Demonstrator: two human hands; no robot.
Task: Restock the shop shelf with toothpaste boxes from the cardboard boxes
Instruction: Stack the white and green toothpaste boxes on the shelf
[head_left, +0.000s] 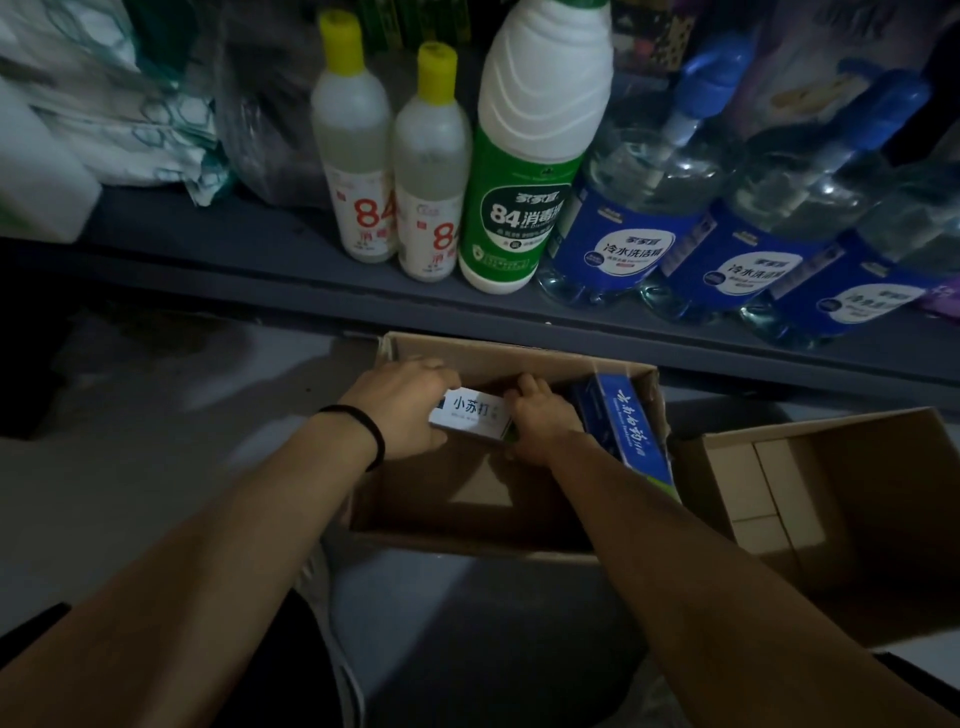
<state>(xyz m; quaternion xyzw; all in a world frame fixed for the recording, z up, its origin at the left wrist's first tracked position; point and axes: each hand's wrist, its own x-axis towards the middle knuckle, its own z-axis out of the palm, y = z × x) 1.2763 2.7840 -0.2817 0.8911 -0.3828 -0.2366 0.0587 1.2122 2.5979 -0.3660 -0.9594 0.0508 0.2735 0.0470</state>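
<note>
- Two hands reach into an open cardboard box (498, 519) on the floor, just below the shelf (260, 244).
- The left hand (402, 408) and the right hand (540, 415) are both closed around one white toothpaste box (470, 413), one hand at each end.
- The white box reads "小苏打" and is held low inside the cardboard box, near its far wall.
- One blue toothpaste box (631, 431) leans on the right wall of the same cardboard box. It has white brush writing that is too hard to read.
- A second cardboard box (831, 519) sits beside it on the right, open, with pale packs inside.
- No toothpaste shows on the shelf, so the job looks far from done, with more boxes left to lift out.
- On the shelf stand two yellow-capped bottles (358, 156) marked "84", a green bottle (524, 171) reading "84消毒液", and blue-labelled bottles (639, 208) reading "冷水洗洁精".
</note>
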